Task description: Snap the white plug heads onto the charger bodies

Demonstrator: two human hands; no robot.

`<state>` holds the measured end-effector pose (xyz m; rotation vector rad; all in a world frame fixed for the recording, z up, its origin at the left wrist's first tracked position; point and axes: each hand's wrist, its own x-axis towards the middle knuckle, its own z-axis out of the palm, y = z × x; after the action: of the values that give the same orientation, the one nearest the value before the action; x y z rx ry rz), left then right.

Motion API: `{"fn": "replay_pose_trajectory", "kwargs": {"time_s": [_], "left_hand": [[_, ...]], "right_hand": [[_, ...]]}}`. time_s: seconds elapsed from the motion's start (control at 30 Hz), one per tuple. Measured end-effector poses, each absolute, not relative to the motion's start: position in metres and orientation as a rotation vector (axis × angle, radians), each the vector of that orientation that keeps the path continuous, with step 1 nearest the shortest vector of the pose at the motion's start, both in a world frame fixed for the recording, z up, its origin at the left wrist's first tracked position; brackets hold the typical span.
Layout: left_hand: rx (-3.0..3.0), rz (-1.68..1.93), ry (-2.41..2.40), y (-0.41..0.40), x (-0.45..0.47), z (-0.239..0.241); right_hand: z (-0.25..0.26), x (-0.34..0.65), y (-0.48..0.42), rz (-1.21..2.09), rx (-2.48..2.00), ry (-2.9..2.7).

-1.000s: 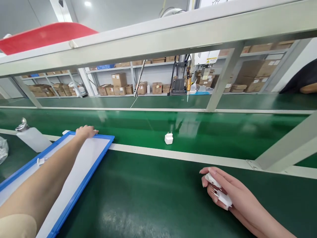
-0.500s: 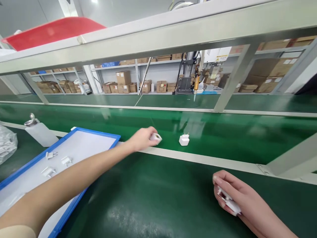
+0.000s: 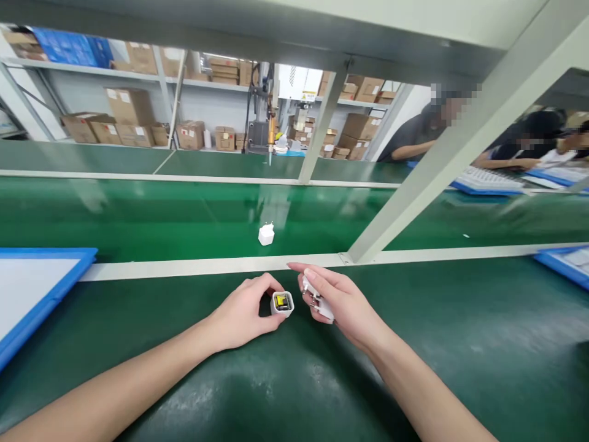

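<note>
My left hand (image 3: pixel 242 312) is closed on a small white charger housing (image 3: pixel 282 303), its open end facing me with a yellow part inside. Just to its right, my right hand (image 3: pixel 338 302) is closed on white plug covers (image 3: pixel 316 300) with metal pins. The two hands nearly touch above the green work surface (image 3: pixel 257 374). One finished white charger (image 3: pixel 265 234) stands alone on the green conveyor belt (image 3: pixel 161 221), just beyond the hands.
A blue-rimmed white tray (image 3: pixel 32 288) lies at the left edge, another blue tray (image 3: pixel 564 263) at the right. A slanted grey frame post (image 3: pixel 414 184) rises right of centre. Other people sit across the line at the back right. Shelves of cardboard boxes stand behind.
My left hand took a housing from the belt's edge and drew it back to the middle. My right hand came up to meet it. The view swung right, so the tray slid leftwards.
</note>
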<state>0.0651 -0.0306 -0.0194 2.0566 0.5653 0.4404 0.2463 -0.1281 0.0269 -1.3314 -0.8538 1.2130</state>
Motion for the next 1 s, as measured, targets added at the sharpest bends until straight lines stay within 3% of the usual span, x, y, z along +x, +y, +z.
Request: {"fn": "replay_pose_trajectory", "kwargs": {"time_s": [0.37,0.63,1.0], "left_hand": [[2.012,0.281,0.337,-0.014,0.053,-0.017],[2.141,0.294,0.706,-0.046,0.075,-0.015],[2.079,0.344,0.57,-0.039,0.064,-0.022]], "right_hand": [[0.012,0.241,-0.124,1.328,-1.268,-0.674],[0.016,0.24,-0.123,1.393,-1.174,-0.431],[0.031,0.246,-0.133,1.328,-1.297,-0.808]]}}
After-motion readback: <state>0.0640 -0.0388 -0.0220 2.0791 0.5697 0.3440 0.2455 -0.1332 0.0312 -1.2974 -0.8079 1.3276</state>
